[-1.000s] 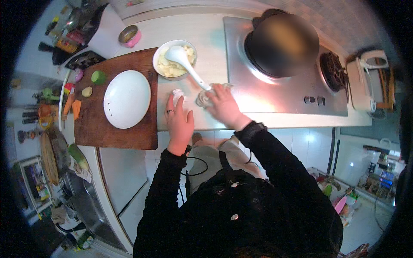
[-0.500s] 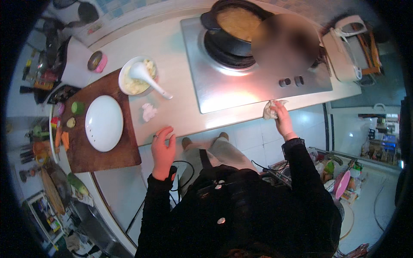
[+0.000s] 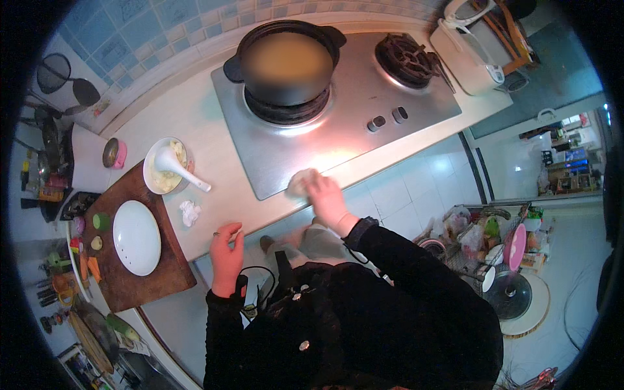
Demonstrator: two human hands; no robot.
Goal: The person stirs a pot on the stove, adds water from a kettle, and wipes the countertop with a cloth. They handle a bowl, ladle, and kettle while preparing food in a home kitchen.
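Observation:
A crumpled whitish cloth [image 3: 299, 183] lies under the fingers of my right hand [image 3: 327, 197], pressed at the stove's front left edge and slightly blurred. Closed around that cloth, the hand reaches in from the right. My left hand [image 3: 227, 258] hovers by the counter's front edge, fingers loosely bent and apart from the thumb, holding nothing. Just beyond it lies a crumpled white tissue [image 3: 189, 213]. The steel gas stove [image 3: 286, 170] carries a black two-handled pot [image 3: 286, 96] on its left burner; the pot's contents are blurred.
A brown cutting board [image 3: 170, 281] at left bears a white oval plate [image 3: 136, 238] and cut vegetables. Beside it stands a bowl [image 3: 153, 186] of pale food with a white spoon [image 3: 185, 173]. The right burner [image 3: 407, 60] is bare; a white appliance [image 3: 465, 58] stands past it.
My right hand has slid left along the stove's front edge with the cloth. My left hand stays near the counter edge. The view has shifted, bringing the right burner into sight.

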